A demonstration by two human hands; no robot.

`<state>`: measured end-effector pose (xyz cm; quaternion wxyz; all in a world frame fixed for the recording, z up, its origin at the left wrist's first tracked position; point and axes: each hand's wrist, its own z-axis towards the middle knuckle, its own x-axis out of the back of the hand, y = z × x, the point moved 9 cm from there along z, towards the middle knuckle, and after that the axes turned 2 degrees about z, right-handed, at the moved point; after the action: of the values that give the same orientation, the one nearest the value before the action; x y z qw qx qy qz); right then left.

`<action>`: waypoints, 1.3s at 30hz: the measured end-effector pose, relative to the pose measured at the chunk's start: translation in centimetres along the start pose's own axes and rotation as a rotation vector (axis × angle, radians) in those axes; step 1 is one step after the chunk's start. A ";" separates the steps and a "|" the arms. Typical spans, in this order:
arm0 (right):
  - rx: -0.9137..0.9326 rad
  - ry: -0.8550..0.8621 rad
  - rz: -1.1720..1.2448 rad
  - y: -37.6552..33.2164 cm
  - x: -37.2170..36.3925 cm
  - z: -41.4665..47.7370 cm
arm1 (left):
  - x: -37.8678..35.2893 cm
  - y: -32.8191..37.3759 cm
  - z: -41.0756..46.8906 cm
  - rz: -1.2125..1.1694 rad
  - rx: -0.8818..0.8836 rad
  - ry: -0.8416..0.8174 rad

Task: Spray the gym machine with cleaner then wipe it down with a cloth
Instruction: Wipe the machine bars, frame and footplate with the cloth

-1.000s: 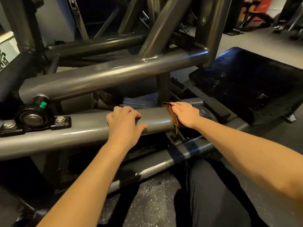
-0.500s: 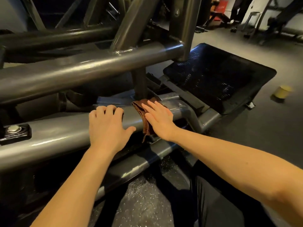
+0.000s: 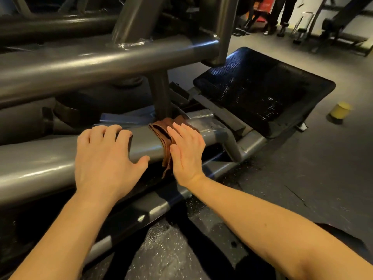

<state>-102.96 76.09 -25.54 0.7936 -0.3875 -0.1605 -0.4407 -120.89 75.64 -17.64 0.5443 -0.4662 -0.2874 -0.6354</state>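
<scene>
As the brown cloth (image 3: 161, 136) has slid rightward along the grey tube (image 3: 141, 142) at frame centre, I judge wiping underway: right hand (image 3: 186, 152) flat, pressing it; left hand (image 3: 107, 156) spread, bracing.

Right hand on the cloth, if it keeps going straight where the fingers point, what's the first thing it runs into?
Probably the dark upright post rising just beyond the brown cloth. The right hand points up and slightly left over the tube; depth is unclear.
</scene>
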 end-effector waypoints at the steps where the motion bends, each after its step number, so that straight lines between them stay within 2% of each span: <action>1: 0.039 -0.001 0.011 0.3 0.1 -0.1 | -0.1 0.2 0.1 -0.011 -0.006 0.008; 5: 0.113 -0.051 0.021 2.6 0.9 0.8 | -0.5 2.5 1.7 -0.120 0.041 -0.059; 7: 0.098 -0.097 0.018 5.4 1.5 1.4 | -1.3 4.5 3.0 -0.074 0.025 -0.107; 12: -0.128 -0.279 0.146 13.8 3.0 3.6 | -3.0 8.6 5.2 0.008 0.010 -0.154; 16: -0.386 -0.412 0.294 17.3 2.8 5.9 | -3.8 10.8 6.2 0.033 0.038 -0.182; 18: -0.350 -0.567 0.197 16.9 1.3 7.1 | -4.0 10.9 6.3 0.022 0.064 -0.177; 20: -0.225 -0.652 0.112 15.4 0.0 7.8 | -4.2 10.7 6.1 0.021 0.096 -0.167; 24: 0.028 -0.671 0.056 11.9 -0.2 7.5 | -4.1 10.9 5.9 0.048 0.151 -0.131; 30: 0.170 -0.611 0.109 13.8 1.2 6.5 | -4.8 14.8 6.5 0.070 0.139 -0.087; 34: -0.055 -0.516 0.315 19.1 2.5 6.6 | -6.1 18.4 7.7 0.070 0.089 -0.080; 36: -0.182 -0.551 0.308 22.0 2.1 6.3 | -6.7 19.9 8.5 0.073 0.074 -0.071; 39: -0.577 -0.546 0.453 27.2 1.7 4.4 | -7.5 22.0 9.4 0.092 0.046 -0.072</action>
<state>-79.18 86.90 -34.52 0.6584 -0.7199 -0.1456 -0.1646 -97.33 81.68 -23.80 0.5730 -0.4886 -0.2996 -0.5858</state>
